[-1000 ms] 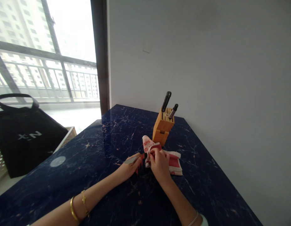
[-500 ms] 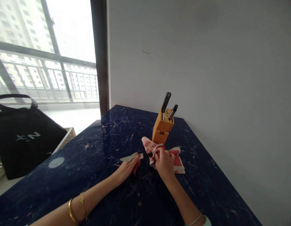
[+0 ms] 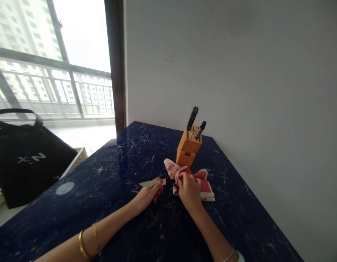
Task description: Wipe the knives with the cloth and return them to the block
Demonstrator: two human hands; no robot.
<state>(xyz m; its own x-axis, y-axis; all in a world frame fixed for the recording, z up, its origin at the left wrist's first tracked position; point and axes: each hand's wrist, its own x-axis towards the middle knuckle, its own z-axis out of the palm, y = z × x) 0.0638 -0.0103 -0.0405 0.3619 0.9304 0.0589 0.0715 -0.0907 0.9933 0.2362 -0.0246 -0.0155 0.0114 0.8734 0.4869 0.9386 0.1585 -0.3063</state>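
A knife (image 3: 150, 182) with a pale blade and black handle lies crosswise between my hands, its tip pointing left. My left hand (image 3: 149, 193) grips it by the blade near the handle, thumb on top. Around the handle is a folded pink and white cloth (image 3: 206, 183) with red lettering. My right hand (image 3: 189, 186) pinches this cloth at the handle, which is partly covered. Just behind the cloth stands a wooden knife block (image 3: 188, 147), holding a black-handled knife (image 3: 193, 118) and a second tool with a black and silver handle (image 3: 201, 130).
The dark blue marbled table (image 3: 103, 203) meets a grey wall (image 3: 253, 91) at the back and right. A round pale disc (image 3: 65, 188) is on the table's left part. Beyond the left edge are a black bag (image 3: 29, 160) and a window (image 3: 54, 65).
My right hand and the cloth have shifted slightly to the right along the knife's handle. The left hand and the blade stay almost where they were.
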